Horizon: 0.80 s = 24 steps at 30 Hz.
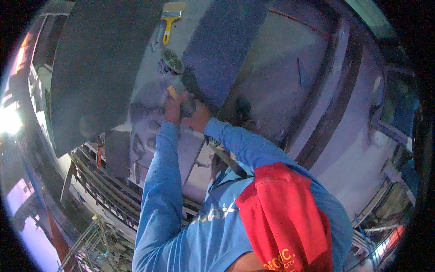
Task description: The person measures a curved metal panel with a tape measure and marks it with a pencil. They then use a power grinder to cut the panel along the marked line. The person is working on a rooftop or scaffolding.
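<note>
My left hand is closed, and a small flat yellow piece sticks out beyond its fingers; its kind does not show. Close beside it, my right hand has its fingers curled in toward a dark grey lump between the two hands, too dim to name. Just past the hands stands a round open tin, tilted in the picture, with a pale inside. Farther off, a wide flat paintbrush with a yellow handle and pale bristles lies on the grey surface.
Large dark panels flank the grey surface on the left and a bluish one on the right. Slatted metal framework runs below at the left. A red cloth hangs over my shoulder. A bright lamp glares at the far left.
</note>
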Motion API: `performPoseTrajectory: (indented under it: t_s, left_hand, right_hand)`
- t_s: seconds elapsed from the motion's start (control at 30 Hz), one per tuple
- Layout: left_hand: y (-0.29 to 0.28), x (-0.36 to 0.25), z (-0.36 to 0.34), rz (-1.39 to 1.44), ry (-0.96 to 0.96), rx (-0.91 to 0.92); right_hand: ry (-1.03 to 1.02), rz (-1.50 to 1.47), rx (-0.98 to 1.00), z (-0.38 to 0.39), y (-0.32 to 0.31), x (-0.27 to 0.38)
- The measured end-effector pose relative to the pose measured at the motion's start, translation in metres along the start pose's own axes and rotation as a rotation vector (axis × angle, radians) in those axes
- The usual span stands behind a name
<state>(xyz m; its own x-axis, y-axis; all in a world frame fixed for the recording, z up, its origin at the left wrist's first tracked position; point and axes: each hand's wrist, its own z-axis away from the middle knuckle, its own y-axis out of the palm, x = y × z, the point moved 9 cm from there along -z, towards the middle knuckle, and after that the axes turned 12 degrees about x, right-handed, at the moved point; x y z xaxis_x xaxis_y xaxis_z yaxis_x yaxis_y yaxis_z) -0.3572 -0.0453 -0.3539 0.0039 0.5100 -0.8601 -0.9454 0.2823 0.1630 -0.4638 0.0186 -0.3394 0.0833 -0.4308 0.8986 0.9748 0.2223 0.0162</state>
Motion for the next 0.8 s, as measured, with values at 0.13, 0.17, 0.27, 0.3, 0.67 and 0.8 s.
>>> performPoseTrajectory:
  t_s: [0.13,0.17,0.27,0.3,0.67,0.8]
  left_hand:
    - [-0.028,0.010,-0.032,-0.172,-0.191,-0.201]
    - [-0.027,0.011,-0.040,-0.141,-0.179,-0.148]
    - [-0.020,0.014,-0.057,-0.061,-0.167,-0.033]
    - [-0.023,0.013,-0.058,-0.113,-0.148,-0.045]
    - [-0.034,0.026,-0.078,0.003,-0.129,0.016]
    - [-0.043,0.026,-0.079,-0.151,-0.147,-0.108]
  right_hand:
    - [0.022,0.190,-0.127,-0.024,-0.011,-0.006]
    - [0.047,0.181,-0.163,-0.028,-0.011,-0.011]
    - [0.147,0.172,-0.137,-0.046,-0.010,-0.029]
    - [0.146,0.157,-0.145,-0.048,-0.009,-0.030]
    - [0.051,0.039,-0.141,-0.047,-0.015,-0.004]
    - [0.078,0.124,-0.137,-0.054,-0.020,-0.006]
